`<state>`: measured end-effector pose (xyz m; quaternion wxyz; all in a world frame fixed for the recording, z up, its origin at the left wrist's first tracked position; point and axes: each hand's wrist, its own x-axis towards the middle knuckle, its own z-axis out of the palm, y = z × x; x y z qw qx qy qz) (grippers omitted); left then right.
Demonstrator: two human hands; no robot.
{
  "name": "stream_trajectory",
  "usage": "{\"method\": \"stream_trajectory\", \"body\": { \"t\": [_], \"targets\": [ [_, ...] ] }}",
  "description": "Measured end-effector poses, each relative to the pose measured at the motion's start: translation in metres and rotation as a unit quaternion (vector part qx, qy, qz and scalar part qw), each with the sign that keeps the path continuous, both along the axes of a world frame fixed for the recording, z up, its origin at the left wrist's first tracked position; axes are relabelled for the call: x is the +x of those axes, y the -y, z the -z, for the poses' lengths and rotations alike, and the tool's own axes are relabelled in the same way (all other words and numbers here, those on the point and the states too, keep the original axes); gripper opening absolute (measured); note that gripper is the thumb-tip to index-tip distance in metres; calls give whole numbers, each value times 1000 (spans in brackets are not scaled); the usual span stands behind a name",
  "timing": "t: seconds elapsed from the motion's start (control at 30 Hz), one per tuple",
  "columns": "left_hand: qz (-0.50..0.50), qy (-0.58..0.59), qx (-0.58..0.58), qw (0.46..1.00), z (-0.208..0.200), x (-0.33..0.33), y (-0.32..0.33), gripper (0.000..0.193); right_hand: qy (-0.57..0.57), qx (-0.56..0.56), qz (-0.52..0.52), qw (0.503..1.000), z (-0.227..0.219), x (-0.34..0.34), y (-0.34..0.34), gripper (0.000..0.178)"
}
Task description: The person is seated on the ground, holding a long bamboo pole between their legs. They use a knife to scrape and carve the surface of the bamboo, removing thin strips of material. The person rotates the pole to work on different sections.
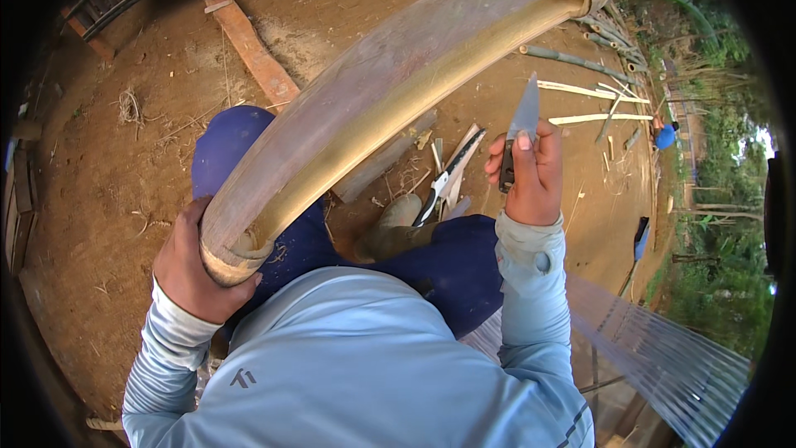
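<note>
A thick bamboo pole (pixel 332 99) slants from my lap up to the far right. A long opening is cut in its side, baring the pale yellow inside. Round its near end my left hand (pixel 195 270) is closed, with the fingers partly hidden behind the bamboo. My right hand (pixel 533 170) grips the dark handle of a knife (pixel 524 108), held upright with its pointed blade away from me. The blade stands apart from the bamboo, to its right.
On the dirt ground lie a reddish wooden plank (pixel 253 48), a grey wood block (pixel 377 168), a saw (pixel 444 178) with a white and black handle, and pale split strips (pixel 593 91). Bamboo poles (pixel 572 58) lie farther right. A clear corrugated sheet (pixel 663 357) is at the lower right.
</note>
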<state>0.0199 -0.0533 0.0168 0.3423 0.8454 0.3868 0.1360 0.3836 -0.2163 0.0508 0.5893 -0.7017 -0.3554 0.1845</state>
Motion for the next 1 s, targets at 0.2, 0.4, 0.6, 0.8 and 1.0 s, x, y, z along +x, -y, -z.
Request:
{"method": "stream_trajectory", "body": {
  "t": [0.2, 0.4, 0.6, 0.8, 1.0],
  "targets": [
    [-16, -4, 63, 998, 3, 2, 9, 94, 150, -149, 55, 976, -52, 34, -33, 26],
    [-30, -37, 82, 995, 6, 0, 15, 98, 296, -216, 59, 929, -86, 70, -60, 35],
    [-49, -55, 80, 994, 6, 2, 21, 98, 358, -247, 54, 899, -98, 79, -73, 32],
    [-48, -44, 97, 993, 11, 2, 21, 98, 390, -274, -5, 879, -69, 40, -67, 31],
    [-47, -42, 91, 994, 15, -3, 22, 102, 383, -278, 23, 880, -77, 53, -76, 31]
  ]
}}
